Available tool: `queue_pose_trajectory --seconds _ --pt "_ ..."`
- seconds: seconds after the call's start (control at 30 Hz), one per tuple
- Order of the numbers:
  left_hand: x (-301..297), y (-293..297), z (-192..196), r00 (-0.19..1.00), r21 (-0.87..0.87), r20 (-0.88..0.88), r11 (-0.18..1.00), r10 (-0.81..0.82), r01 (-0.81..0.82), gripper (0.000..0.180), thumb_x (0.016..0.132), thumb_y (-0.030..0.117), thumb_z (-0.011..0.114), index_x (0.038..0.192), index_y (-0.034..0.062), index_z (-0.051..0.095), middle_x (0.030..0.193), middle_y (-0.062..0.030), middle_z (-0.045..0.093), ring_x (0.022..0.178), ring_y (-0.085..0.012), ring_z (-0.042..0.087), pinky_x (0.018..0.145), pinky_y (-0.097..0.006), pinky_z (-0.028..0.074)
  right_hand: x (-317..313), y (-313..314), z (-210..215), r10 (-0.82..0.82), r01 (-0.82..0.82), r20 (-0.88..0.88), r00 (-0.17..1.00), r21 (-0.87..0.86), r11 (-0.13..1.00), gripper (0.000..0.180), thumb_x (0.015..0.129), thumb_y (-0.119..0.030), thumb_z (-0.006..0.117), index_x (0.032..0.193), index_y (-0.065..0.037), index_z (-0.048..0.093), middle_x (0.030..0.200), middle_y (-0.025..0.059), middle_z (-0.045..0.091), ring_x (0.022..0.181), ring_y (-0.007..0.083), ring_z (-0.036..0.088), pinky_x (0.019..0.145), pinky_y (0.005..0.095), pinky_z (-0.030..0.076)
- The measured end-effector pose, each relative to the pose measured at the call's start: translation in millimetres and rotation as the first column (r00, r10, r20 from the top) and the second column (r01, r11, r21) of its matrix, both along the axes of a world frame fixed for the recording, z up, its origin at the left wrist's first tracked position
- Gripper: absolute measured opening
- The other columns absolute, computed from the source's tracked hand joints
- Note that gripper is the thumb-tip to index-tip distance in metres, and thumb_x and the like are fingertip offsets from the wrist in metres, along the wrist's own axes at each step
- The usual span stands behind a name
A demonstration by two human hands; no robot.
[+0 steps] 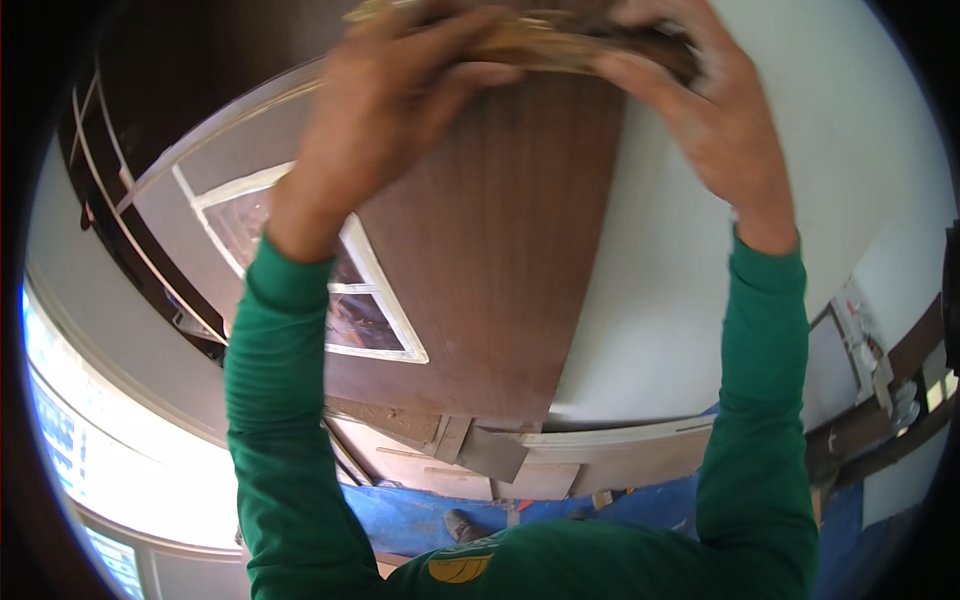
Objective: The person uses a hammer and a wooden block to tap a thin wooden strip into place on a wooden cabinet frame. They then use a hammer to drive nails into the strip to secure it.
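Both my arms, in green sleeves, reach up toward the top of the picture. My left hand (385,95) and my right hand (715,110) both grip a thin, flat brownish piece (560,45) held at the upper edge of a tall dark brown wood-grain panel (490,260). My left fingers curl over the piece from the left, while my right fingers hold its right end. Most of the piece is hidden by my hands and the frame's edge.
A white wall (680,300) lies to the right of the panel. A white-framed glass section (350,300) lies to its left. Board offcuts (500,460) and a blue sheet (420,520) lie on the floor. A bright window (90,450) is at the lower left.
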State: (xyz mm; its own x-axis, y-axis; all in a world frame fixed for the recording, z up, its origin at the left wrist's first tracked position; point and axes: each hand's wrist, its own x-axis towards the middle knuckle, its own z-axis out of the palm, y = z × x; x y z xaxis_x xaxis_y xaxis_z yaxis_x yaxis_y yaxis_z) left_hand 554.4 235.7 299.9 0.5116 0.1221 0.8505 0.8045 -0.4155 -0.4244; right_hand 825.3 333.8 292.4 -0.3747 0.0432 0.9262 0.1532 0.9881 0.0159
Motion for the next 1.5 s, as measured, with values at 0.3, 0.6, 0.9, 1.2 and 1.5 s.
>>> queue_pose_trajectory --seconds 0.3,0.6,0.9,1.2,1.5 --pt "54.7 -19.4 48.2 0.986 0.087 0.130 0.992 -0.101 0.090 0.034 0.095 0.011 0.080 0.126 -0.0023 0.074 0.101 -0.0187 0.068 0.089 -0.0374 0.068 0.081 -0.046 0.057 35.1 -44.1 80.4 0.168 -0.168 0.007 0.986 -0.063 0.984 0.023 0.102 -0.012 0.080 0.113 -0.002 0.063 0.102 0.0080 0.071 0.096 0.0162 0.068 0.091 0.0331 0.057" --pt "26.0 -12.2 14.3 0.999 -0.048 0.022 0.998 0.039 -0.038 0.046 0.092 0.023 0.088 0.133 0.0064 0.079 0.122 -0.0145 0.078 0.107 -0.0312 0.074 0.093 -0.042 0.059 26.7 -20.1 20.7 0.059 -0.054 0.011 0.998 -0.268 0.962 0.027 0.102 -0.022 0.080 0.120 -0.005 0.069 0.106 -0.0006 0.069 0.100 0.0144 0.066 0.091 0.0292 0.054" --pt "-7.0 30.6 -15.4 0.986 0.172 0.023 0.972 -0.166 0.159 0.036 0.089 0.028 0.087 0.116 0.0070 0.078 0.108 -0.0109 0.069 0.101 -0.0361 0.067 0.092 -0.047 0.055 4.6 -9.2 6.6 -0.039 0.040 0.007 0.999 -0.277 0.960 0.026 0.104 -0.011 0.076 0.128 -0.006 0.067 0.123 0.0047 0.068 0.116 0.0157 0.065 0.104 0.0307 0.053" --pt "-131.7 10.6 -18.6 0.957 0.219 -0.007 0.934 -0.289 0.283 0.025 0.088 0.030 0.084 0.099 0.0070 0.082 0.103 -0.0109 0.069 0.104 -0.0318 0.067 0.093 -0.045 0.053 -110.0 -52.3 5.8 -0.193 0.194 0.027 0.981 -0.246 0.950 0.029 0.102 -0.012 0.079 0.128 -0.005 0.069 0.126 0.0071 0.070 0.122 0.0192 0.067 0.109 0.0346 0.054" --pt "-229.9 -65.6 -6.4 1.000 0.024 0.005 1.000 0.012 -0.012 0.044 0.091 0.010 0.084 0.134 0.0036 0.077 0.111 -0.0141 0.071 0.099 -0.0328 0.068 0.089 -0.045 0.056 -220.3 -89.3 21.2 -0.110 0.110 0.043 0.993 -0.003 0.994 0.026 0.092 -0.019 0.087 0.108 -0.005 0.073 0.093 0.0108 0.073 0.087 0.0262 0.068 0.085 0.0398 0.055"
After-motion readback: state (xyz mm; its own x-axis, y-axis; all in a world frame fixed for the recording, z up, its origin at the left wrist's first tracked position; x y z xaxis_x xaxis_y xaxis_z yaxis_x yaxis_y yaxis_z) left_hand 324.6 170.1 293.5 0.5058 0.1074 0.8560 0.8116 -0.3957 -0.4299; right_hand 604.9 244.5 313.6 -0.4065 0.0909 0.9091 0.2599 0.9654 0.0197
